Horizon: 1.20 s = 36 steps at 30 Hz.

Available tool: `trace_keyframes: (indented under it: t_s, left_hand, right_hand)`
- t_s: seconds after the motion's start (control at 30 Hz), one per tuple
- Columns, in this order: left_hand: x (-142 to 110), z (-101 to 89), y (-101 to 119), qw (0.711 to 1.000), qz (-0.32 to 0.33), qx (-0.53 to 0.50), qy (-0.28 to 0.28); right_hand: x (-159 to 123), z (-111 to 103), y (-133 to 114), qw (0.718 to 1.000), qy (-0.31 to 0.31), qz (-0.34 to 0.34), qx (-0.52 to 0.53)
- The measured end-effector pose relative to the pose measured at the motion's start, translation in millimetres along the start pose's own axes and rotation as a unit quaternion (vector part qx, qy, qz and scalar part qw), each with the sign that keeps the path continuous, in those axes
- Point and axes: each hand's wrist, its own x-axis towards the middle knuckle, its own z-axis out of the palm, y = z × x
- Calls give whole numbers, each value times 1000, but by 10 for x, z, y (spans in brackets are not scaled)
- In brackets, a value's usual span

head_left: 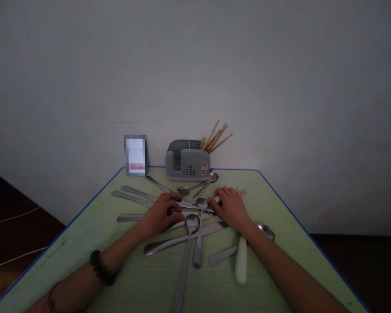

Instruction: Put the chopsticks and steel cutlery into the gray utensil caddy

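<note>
My left hand (164, 212) rests among the table knives, fingers curled and thumb apart, with nothing clearly held. Knife handles (130, 218) stick out to its left, and a long knife (169, 244) lies just below it. My right hand (230, 208) is closed over a fork (241, 190) with a pale handle; the tines show beyond the knuckles. Between the hands lie a spoon (198, 248) and a longer spoon (184, 269). A white handle (241, 263) and a spoon bowl (266, 232) are partly hidden by my right forearm.
Against the wall stands a grey cutlery holder (195, 165) with several wooden chopsticks (217, 138) in its right part. Left of it a phone (136, 155) leans upright. More small spoons (184, 190) lie before the holder. The green table (133, 269) has a blue edge.
</note>
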Motion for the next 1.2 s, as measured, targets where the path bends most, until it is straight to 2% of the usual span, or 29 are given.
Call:
trace_keyframes:
  t_s: [0.87,1.07,1.2]
  left_hand:
    - [-30,35,-33,999,24,19,16]
    - [-84,12,116,991,103,53,63]
    - [-144,-13,262,983,161,87,-2]
  right_hand:
    - [0,-7,0,1000,0,-5,-2]
    - [2,-4,-6,1000,-1,-1,-7]
    - [-4,-5,-7,1000,-1,2,-8]
